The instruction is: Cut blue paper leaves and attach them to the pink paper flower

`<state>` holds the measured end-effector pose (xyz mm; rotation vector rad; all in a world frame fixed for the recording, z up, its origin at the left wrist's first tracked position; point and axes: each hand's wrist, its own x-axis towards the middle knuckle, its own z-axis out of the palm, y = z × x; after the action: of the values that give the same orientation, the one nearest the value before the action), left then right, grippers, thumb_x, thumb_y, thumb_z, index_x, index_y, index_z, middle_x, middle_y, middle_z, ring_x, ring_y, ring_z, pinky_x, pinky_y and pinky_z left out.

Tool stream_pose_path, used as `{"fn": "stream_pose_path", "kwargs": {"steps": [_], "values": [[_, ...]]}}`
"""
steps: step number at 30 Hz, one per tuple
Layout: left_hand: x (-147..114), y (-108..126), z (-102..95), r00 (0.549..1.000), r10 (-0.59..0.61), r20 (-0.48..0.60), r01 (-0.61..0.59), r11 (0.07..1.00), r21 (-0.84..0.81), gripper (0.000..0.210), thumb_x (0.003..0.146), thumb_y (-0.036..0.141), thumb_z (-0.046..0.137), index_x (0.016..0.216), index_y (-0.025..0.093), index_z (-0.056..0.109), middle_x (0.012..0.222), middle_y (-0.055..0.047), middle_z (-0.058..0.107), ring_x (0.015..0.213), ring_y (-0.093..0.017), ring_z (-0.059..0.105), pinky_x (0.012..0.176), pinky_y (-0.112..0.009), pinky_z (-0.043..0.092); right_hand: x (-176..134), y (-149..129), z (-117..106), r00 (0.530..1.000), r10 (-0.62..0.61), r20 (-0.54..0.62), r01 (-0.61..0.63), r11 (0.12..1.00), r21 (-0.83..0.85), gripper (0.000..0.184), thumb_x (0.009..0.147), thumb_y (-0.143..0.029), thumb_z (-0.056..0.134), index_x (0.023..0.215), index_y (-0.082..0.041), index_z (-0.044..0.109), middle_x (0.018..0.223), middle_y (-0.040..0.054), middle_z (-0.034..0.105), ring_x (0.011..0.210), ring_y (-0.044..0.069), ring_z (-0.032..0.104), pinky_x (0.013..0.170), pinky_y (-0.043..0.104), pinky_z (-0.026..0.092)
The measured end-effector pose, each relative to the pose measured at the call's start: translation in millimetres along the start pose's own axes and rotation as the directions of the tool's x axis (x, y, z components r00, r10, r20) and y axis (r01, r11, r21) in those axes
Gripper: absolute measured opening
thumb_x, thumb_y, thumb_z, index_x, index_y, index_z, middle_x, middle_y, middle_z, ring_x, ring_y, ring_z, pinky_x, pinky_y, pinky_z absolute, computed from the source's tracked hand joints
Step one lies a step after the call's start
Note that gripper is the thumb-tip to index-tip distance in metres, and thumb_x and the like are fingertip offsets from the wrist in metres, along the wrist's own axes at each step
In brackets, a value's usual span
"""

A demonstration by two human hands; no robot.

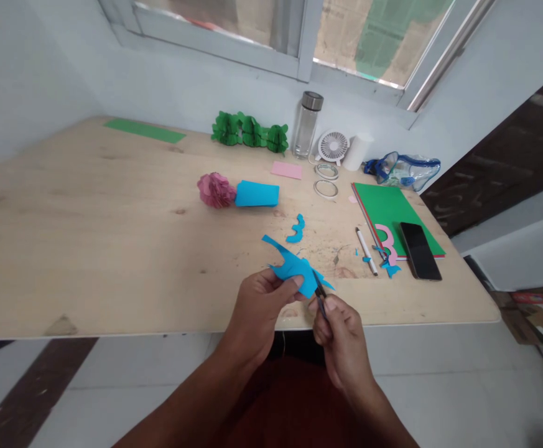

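Note:
A blue sheet of paper (294, 266), partly cut with a curved strip sticking out to the left, is pinched between the thumb and fingers of my left hand (264, 302). My right hand (343, 326) is closed round the handles of a pair of scissors (320, 295). Their dark blades meet the right side of the blue paper; whether the blades are apart is hard to see. Just beyond the paper lies a wavy blue cutout (298, 229) on the wooden table (126, 249).
Farther back are a pink paper flower (216, 190), blue paper stack (257, 194), green paper garland (251, 132), glass bottle (307, 124), small fan (333, 146) and tape rolls (326, 188). To the right lie a pen (367, 251), phone (420, 251), pink cutout (387, 242) and green sheets (392, 211).

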<state>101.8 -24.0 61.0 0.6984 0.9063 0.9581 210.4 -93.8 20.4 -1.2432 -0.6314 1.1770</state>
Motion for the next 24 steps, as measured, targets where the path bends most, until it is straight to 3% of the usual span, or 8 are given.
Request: {"fn": "stream_pose_path", "kwargs": {"steps": [24], "values": [[8, 17, -6.4, 0.994, -0.019, 0.106, -0.008, 0.968, 0.251, 0.007, 0.062, 0.023, 0.070, 0.060, 0.016, 0.069, 0.059, 0.000, 0.065, 0.056, -0.011, 0.054, 0.059, -0.025, 0.047, 2, 0, -20, 0.999, 0.025, 0.029, -0.019, 0.983, -0.180, 0.037, 0.082, -0.051, 0.058, 0.073, -0.016, 0.063, 0.045, -0.0090, 0.027, 0.043, 0.007, 0.019, 0.043, 0.023, 0.015]]}}
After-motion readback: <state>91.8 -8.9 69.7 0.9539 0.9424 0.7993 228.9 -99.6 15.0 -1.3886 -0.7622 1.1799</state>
